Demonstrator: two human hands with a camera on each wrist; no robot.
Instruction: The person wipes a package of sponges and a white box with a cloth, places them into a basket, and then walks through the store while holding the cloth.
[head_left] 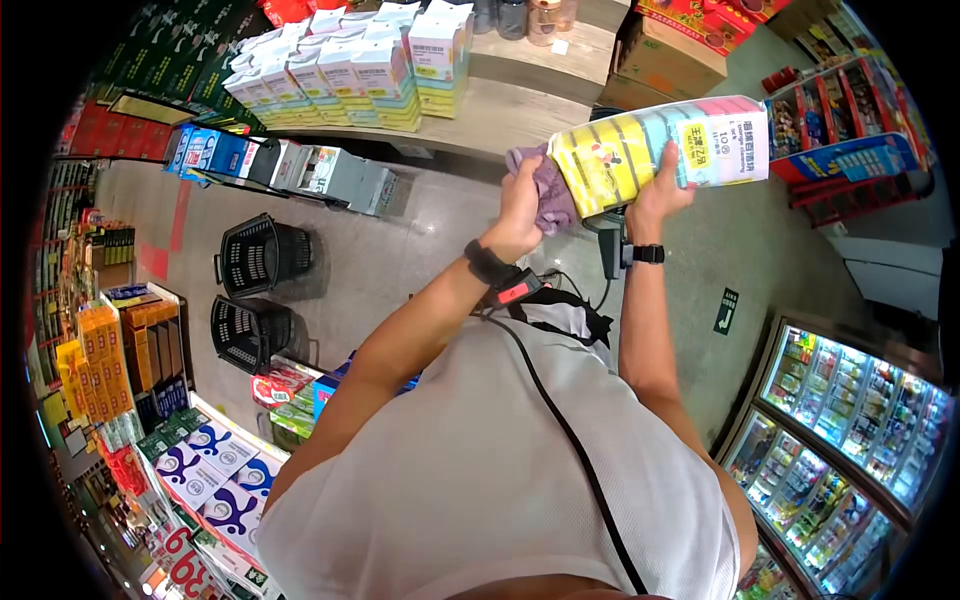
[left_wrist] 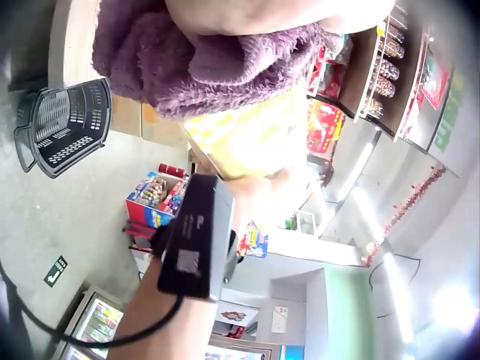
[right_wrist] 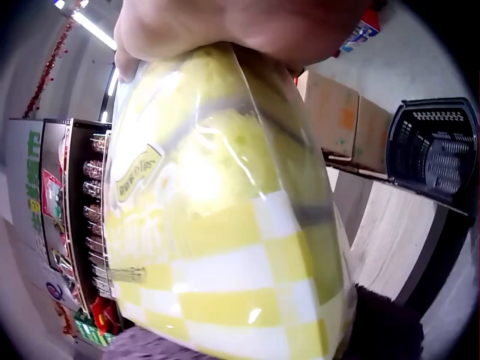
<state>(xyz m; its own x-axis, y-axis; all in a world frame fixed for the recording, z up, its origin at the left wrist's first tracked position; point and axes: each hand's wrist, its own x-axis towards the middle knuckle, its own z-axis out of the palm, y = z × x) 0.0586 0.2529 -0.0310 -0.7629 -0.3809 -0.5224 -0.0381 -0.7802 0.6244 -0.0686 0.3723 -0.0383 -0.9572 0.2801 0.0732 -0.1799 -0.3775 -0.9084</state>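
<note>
Below me the grey concrete floor (head_left: 400, 250) runs between stacked goods. Two black shopping baskets (head_left: 255, 290) sit on it to my left, a wooden display platform (head_left: 520, 95) carries boxed packs ahead, and a lit drinks fridge (head_left: 850, 420) stands at my right.

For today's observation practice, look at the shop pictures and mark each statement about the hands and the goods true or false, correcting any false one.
1. The right hand holds a yellow-striped pack. True.
2. The left hand holds a purple cloth against the pack's end. True.
3. The pack lies on the floor. False: it is held up in the air in both hands.
4. Two black baskets stand on the floor. True.
5. The cloth is green. False: it is purple.
6. Both wrists are bare. False: each wears a dark strap with a camera.
</note>
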